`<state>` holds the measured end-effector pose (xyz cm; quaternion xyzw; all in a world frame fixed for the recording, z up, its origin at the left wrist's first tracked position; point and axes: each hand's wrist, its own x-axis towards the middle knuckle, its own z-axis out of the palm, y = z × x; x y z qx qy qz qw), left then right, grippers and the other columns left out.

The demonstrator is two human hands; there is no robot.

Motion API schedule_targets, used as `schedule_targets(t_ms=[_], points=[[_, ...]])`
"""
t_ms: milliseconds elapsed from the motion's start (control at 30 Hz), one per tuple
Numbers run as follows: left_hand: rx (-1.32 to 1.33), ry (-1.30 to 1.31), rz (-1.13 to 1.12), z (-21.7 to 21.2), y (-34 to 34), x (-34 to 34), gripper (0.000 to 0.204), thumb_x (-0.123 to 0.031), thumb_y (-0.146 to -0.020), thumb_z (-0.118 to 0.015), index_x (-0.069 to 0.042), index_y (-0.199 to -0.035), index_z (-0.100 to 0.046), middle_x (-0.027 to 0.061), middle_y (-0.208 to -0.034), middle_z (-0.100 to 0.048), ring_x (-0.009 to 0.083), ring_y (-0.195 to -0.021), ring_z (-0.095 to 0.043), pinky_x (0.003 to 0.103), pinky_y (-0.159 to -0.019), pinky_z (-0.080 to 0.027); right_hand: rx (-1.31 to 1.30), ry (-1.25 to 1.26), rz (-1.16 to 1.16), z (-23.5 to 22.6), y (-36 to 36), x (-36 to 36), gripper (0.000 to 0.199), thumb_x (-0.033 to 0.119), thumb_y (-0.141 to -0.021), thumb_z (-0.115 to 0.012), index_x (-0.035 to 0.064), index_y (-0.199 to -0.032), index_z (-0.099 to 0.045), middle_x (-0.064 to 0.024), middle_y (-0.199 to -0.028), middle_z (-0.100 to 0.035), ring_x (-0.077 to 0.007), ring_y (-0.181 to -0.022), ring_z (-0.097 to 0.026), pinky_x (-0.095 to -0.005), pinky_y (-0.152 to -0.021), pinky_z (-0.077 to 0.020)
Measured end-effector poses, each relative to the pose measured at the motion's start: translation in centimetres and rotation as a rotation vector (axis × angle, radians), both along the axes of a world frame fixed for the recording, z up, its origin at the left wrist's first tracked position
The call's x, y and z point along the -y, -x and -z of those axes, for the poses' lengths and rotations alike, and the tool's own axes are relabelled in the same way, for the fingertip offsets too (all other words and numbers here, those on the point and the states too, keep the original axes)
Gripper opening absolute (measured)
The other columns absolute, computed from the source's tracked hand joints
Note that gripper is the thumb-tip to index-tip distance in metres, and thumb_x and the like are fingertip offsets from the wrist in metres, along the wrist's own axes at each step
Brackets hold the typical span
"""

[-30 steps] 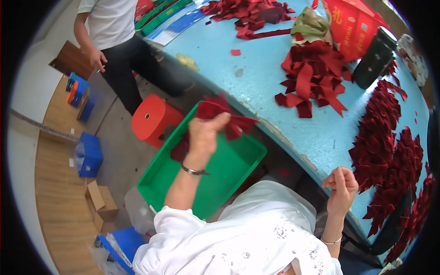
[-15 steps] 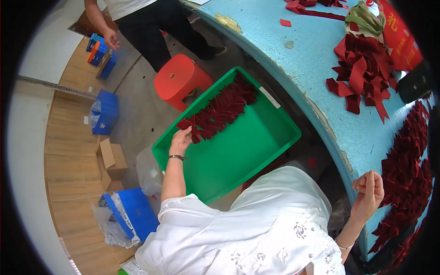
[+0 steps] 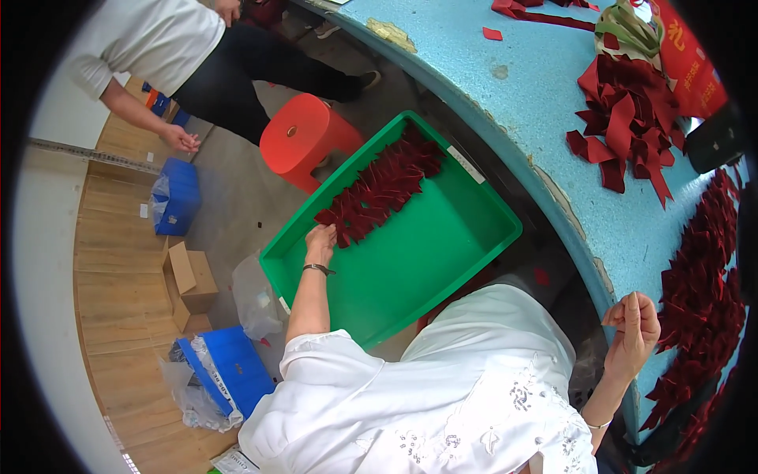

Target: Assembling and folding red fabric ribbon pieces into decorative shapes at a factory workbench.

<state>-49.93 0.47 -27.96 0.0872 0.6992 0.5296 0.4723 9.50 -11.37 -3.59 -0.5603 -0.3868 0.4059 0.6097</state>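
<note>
My left hand (image 3: pixel 320 243) reaches into the green tray (image 3: pixel 410 284). Its fingers close on a dark red fabric bow (image 3: pixel 327 218) at the near-left end of a packed row of similar bows (image 3: pixel 379 189) in the tray. Over the blue table's edge, my right hand (image 3: pixel 634 336) is raised with thumb and fingertips pinched together; anything between them is too small to make out. Beside it on the table lies a long heap of dark red bows (image 3: pixel 699 300), partly cut off by the picture's dark rim.
Loose red ribbon pieces (image 3: pixel 628 118) lie on the blue table (image 3: pixel 521 95) near a red bag (image 3: pixel 691 63) and a dark cylinder (image 3: pixel 711 146). Left of the tray are a red stool (image 3: pixel 304 138), a cardboard box (image 3: pixel 189 280) and blue bins (image 3: pixel 233 371). A person (image 3: pixel 174 47) stands beyond.
My left hand has moved slightly right, bringing the bow against the row's end. My right hand stays pinched in nearly the same place. The other person has come further into view.
</note>
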Motion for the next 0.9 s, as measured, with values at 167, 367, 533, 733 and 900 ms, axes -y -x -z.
schedule_targets(t_ms=[167, 367, 533, 733, 900], points=[[-0.279, 0.141, -0.089, -0.3, -1.3, -0.3, 0.033, 0.006, -0.077, -0.065, 0.003, -0.108, -0.053, 0.0114, -0.090, -0.063, 0.0205, -0.075, -0.063, 0.031, -0.062, -0.052, -0.002, 0.002, -0.005, 0.1, 0.2, 0.4, 0.015, 0.014, -0.094, -0.054, 0.0002, -0.091, -0.058, -0.0028, -0.067, -0.052, -0.0096, -0.056, -0.048, -0.0226, -0.053, -0.0413], [-0.307, 0.204, -0.100, -1.7, -3.3, -0.9, 0.038, 0.009, -0.076, -0.064, 0.005, -0.111, -0.052, 0.0128, -0.091, -0.063, 0.0206, -0.074, -0.064, 0.031, -0.059, -0.053, 0.024, 0.020, 0.017, 0.3, 0.2, 0.4, 0.016, 0.015, -0.093, -0.055, 0.0000, -0.090, -0.059, -0.0027, -0.066, -0.053, -0.0097, -0.056, -0.049, -0.0221, -0.052, -0.0413], [-0.240, 0.139, -0.128, 0.4, -3.3, -2.9, 0.016, 0.003, -0.080, -0.060, 0.004, -0.095, -0.055, 0.0106, -0.077, -0.062, 0.0181, -0.064, -0.060, 0.030, -0.053, -0.049, 0.045, 0.013, 0.052, -0.2, 0.1, -0.4, 0.015, 0.014, -0.093, -0.056, -0.0001, -0.088, -0.059, -0.0024, -0.065, -0.053, -0.0096, -0.055, -0.049, -0.0222, -0.052, -0.0414], [-1.069, 0.321, -0.035, 4.5, 1.1, -2.3, 0.014, -0.005, -0.071, -0.056, 0.006, -0.078, -0.061, 0.0206, -0.079, -0.065, 0.0323, -0.077, -0.064, 0.046, -0.072, -0.048, 0.029, 0.059, 0.099, -0.1, -0.1, -0.6, 0.014, 0.013, -0.090, -0.058, 0.0008, -0.082, -0.057, -0.0011, -0.060, -0.050, -0.0077, -0.049, -0.047, -0.0228, -0.045, -0.0404], [-0.976, -0.039, -0.015, -6.9, -9.2, -3.9, 0.022, -0.008, -0.071, -0.063, 0.002, -0.090, -0.064, 0.0175, -0.085, -0.067, 0.0285, -0.082, -0.065, 0.038, -0.076, -0.051, -0.002, -0.028, 0.213, 0.0, -0.7, 1.2, 0.015, 0.010, -0.087, -0.060, 0.0008, -0.076, -0.057, 0.0006, -0.057, -0.048, -0.0062, -0.048, -0.045, -0.0213, -0.044, -0.0379]])
